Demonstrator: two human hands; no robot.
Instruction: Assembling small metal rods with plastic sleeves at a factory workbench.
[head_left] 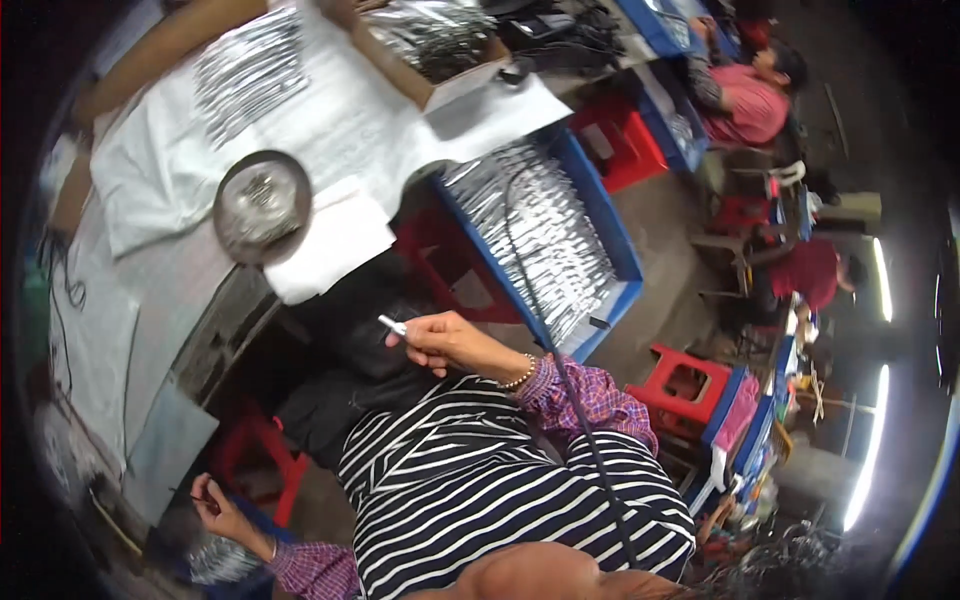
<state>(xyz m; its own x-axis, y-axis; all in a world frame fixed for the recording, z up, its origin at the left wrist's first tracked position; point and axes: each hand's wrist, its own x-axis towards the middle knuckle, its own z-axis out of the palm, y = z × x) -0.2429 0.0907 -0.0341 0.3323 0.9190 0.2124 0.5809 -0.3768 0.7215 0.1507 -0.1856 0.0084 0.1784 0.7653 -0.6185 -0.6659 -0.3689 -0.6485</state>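
Note:
My right hand (452, 342) is closed in front of my striped apron (480, 470), pinching a small white stick-like piece (393, 325) between thumb and fingers. Off to the lower left, my left hand (222, 512) has its fingers curled together. A thin dark bit shows at its fingertips, too small to name. Below that hand lies a heap of shiny metal pieces (222, 560) in a blue container. Ahead of my right hand, a round dish (229, 226) holding a clear bag of small pieces sits on the table, beside a white paper sheet (345, 245).
A blue tray (606, 215) full of thin silvery pieces stands to the right, with a dark cable (527, 260) crossing it. More strips (250, 75) lie on the white cloth (150, 205). Red stools (685, 385) and two seated people (752, 105) are farther right.

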